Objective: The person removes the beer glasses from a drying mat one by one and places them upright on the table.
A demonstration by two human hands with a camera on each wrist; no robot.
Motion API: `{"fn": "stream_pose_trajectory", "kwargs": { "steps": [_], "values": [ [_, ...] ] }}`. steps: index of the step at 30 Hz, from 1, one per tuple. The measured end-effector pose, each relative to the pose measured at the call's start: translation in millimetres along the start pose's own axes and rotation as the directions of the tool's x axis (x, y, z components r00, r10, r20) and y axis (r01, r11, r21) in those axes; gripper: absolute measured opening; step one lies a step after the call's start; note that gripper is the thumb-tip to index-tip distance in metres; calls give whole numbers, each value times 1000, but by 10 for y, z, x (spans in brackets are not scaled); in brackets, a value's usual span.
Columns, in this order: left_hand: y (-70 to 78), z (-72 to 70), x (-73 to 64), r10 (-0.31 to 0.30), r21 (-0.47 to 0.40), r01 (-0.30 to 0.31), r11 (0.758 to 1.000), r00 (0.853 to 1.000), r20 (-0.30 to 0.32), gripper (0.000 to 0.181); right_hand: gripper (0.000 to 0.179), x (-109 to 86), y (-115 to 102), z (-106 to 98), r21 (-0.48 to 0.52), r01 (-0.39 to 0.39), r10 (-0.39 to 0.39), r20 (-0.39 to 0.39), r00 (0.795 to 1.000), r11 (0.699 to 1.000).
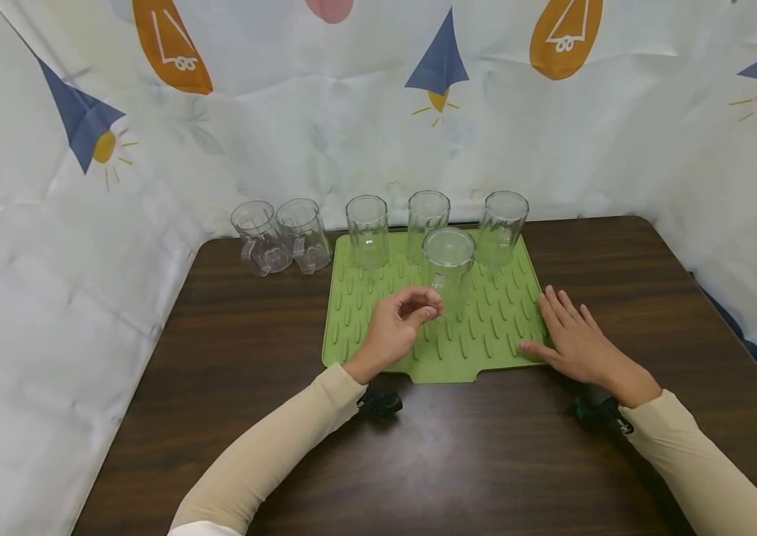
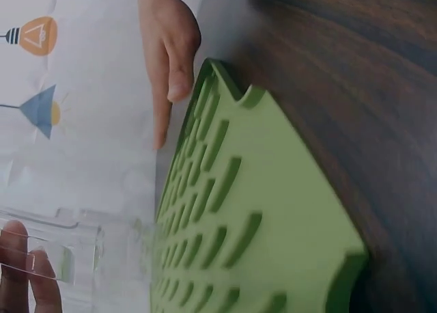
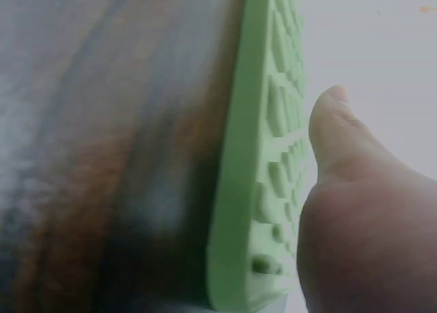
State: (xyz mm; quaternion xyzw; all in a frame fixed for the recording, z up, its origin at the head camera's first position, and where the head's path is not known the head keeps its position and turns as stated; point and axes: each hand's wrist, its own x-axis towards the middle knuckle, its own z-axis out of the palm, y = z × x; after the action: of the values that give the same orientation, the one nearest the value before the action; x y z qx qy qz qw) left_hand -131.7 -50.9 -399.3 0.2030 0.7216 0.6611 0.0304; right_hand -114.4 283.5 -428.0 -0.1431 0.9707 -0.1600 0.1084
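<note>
Over the green drying mat (image 1: pixel 445 365), my left hand (image 1: pixel 391 327) grips a clear glass mug (image 1: pixel 448 257) by its handle. Fingers pass through that handle (image 2: pixel 51 255) in the left wrist view, and the mug's end is close to the mat's ridges. My right hand (image 1: pixel 575 342) lies with straight, spread fingers at the mat's right edge, thumb (image 3: pixel 341 128) over the near right corner. Behind the gripped mug, three more clear glasses stand along the mat's far side: a left one (image 1: pixel 368 234), a middle one (image 1: pixel 428 223) and a right one (image 1: pixel 502 227).
Two glass mugs with handles, a left one (image 1: pixel 262 238) and a right one (image 1: pixel 304 234), stand on the dark wooden table (image 1: pixel 231 357) left of the mat. A patterned white curtain (image 1: pixel 351 134) hangs behind the table and along its sides.
</note>
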Motion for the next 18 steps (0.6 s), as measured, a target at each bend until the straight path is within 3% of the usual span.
{"fn": "stream_pose_trajectory", "kwargs": {
  "steps": [12,18],
  "values": [
    [80,-298,-76,48,209,-46,977,999,-2,10,96,73,-119,-187,3,41,-41,-101,994,999],
    [134,-413,-114,116,317,-118,941,993,25,13,90,131,-202,-263,7,113,-108,-239,965,994]
  ]
}}
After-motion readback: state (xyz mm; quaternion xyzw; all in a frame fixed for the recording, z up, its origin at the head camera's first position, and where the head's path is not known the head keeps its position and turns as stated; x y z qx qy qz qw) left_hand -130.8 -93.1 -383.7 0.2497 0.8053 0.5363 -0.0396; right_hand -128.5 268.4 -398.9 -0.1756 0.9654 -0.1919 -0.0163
